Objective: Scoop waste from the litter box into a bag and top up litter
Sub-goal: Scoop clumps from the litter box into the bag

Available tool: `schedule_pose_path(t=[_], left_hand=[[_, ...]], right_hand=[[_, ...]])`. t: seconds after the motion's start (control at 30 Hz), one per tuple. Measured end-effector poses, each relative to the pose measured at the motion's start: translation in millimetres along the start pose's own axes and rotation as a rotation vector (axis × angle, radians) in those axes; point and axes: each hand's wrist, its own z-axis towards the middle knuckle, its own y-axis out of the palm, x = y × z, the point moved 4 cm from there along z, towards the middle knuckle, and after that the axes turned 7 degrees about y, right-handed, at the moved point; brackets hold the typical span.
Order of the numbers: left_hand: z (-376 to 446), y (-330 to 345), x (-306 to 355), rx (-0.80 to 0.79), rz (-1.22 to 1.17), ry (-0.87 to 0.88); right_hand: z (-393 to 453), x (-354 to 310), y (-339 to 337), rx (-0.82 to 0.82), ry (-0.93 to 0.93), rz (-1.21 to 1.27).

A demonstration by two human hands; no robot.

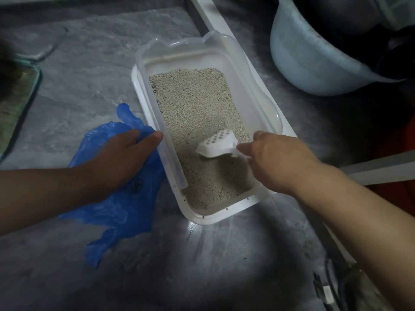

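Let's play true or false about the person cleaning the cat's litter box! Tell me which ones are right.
1. The right hand holds a white scoop over the litter. True.
2. The bag is red. False: the plastic bag is blue.
3. The left hand is on the bag, beside the litter box. True.
4. The bag lies inside the litter box. False: it lies on the grey floor, left of the box.
5. A pale blue bucket stands at the upper right. True.
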Motion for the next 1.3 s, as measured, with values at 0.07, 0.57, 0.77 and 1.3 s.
schedule_pose_path(t=[0.07, 0.57, 0.77, 1.3], left_hand=[[1, 1, 2, 0.01, -0.006, -0.005], [13, 13, 17, 0.003, 0.177, -0.027], [11, 14, 9, 0.009, 0.1, 0.008], [1, 2, 12, 0.002, 0.053, -0.024]], right_hand=[[-6, 2, -9, -0.068, -0.014, -0.021], [2, 35, -28, -0.394, 0.204, 0.11], [-14, 53, -7, -0.578, 0.435, 0.718], [-60, -26, 68, -0.647, 0.601, 1.636]])
